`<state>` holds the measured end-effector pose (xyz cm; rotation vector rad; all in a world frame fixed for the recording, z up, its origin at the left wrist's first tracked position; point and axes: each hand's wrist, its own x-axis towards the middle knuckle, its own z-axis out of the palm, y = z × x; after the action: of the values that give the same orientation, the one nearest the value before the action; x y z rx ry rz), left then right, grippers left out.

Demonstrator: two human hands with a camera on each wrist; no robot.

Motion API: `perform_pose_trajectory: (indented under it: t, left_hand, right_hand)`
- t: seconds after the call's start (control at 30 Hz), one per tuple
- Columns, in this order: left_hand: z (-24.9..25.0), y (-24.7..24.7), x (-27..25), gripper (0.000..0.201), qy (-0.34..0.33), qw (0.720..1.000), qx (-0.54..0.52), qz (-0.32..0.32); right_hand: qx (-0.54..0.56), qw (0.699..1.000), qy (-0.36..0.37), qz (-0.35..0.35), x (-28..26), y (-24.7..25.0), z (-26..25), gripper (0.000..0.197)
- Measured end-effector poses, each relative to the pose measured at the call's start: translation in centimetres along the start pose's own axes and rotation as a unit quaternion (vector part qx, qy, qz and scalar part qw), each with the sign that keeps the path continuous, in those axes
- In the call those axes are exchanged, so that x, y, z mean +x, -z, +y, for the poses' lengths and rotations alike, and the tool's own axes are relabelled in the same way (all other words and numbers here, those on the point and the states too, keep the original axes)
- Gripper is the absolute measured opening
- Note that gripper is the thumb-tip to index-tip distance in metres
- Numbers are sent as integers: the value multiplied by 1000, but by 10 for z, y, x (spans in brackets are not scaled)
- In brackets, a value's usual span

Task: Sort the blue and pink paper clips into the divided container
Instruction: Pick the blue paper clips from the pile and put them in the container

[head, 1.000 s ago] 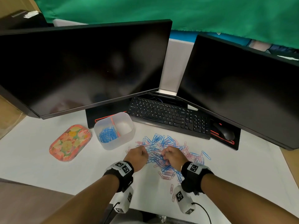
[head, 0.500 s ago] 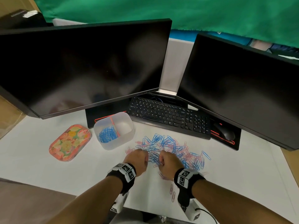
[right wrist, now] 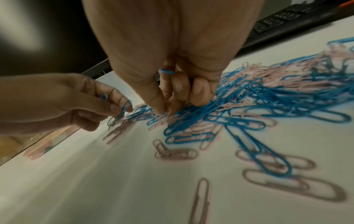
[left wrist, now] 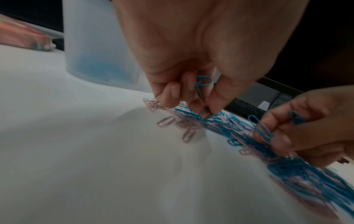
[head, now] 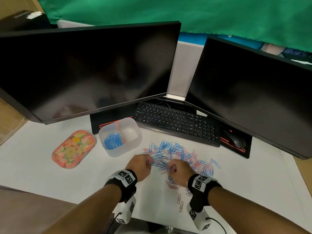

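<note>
Two hands work the near edge of the mixed clip pile [head: 179,156] in our head view; our right hand [head: 179,171] has slid left toward our left hand [head: 140,166] over the past second. The divided container [head: 118,149] behind holds only blue clips [head: 112,141]. Our left wrist view shows thumb and fingers [left wrist: 218,104] pinching blue clips. Our right wrist view shows a blue clip [right wrist: 166,71] tucked in curled fingers while fingertips [right wrist: 159,106] pinch for another. We judge both hands are gathering blues; pinks wait.
</note>
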<state>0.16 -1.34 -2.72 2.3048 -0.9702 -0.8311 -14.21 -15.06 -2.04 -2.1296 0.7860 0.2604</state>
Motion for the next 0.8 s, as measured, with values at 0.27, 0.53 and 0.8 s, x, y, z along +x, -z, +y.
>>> perform_pose_trajectory:
  t: [0.27, 0.53, 0.8]
  left_hand:
    - [7, 7, -3, 17, 29, 998, -63, -8]
    - [22, 26, -11, 23, 58, 962, -262, -45]
    - [29, 74, -19, 21, 139, 837, -528, 5]
  right_hand:
    - [13, 1000, -4, 23, -4, 8, 9, 26]
    - [96, 995, -7, 26, 1, 17, -9, 21]
    - [278, 959, -41, -38, 17, 19, -80, 25]
